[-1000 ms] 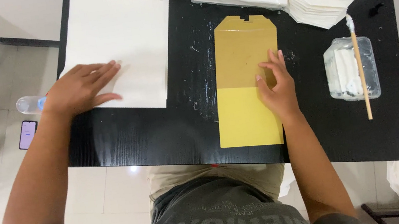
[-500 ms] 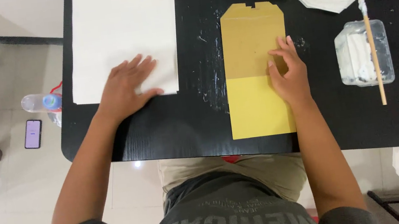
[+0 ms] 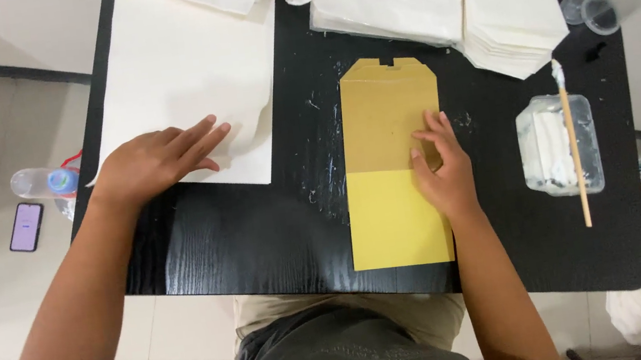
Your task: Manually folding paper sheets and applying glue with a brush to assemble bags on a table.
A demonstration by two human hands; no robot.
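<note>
My left hand [image 3: 157, 162] lies flat with fingers spread on the lower edge of a large cream paper sheet [image 3: 191, 73] on the black table [image 3: 254, 238]; the sheet's lower right corner is slightly lifted. My right hand [image 3: 441, 166] presses on the right edge of a long yellow-brown card template [image 3: 393, 166], which lies flat in front of me, its upper half brown and lower half brighter yellow. Neither hand grips anything.
Stacks of folded cream paper [image 3: 438, 4] sit at the back. A clear tub of white glue [image 3: 559, 144] with a wooden brush stick [image 3: 572, 147] stands at right, a plastic cup [image 3: 600, 13] behind it. On the floor at left lie a water bottle [image 3: 44, 182] and a phone [image 3: 26, 226].
My left hand has slid to the right along the cream sheet's lower edge. My right hand stays on the template's right edge. The view has shifted a little.
</note>
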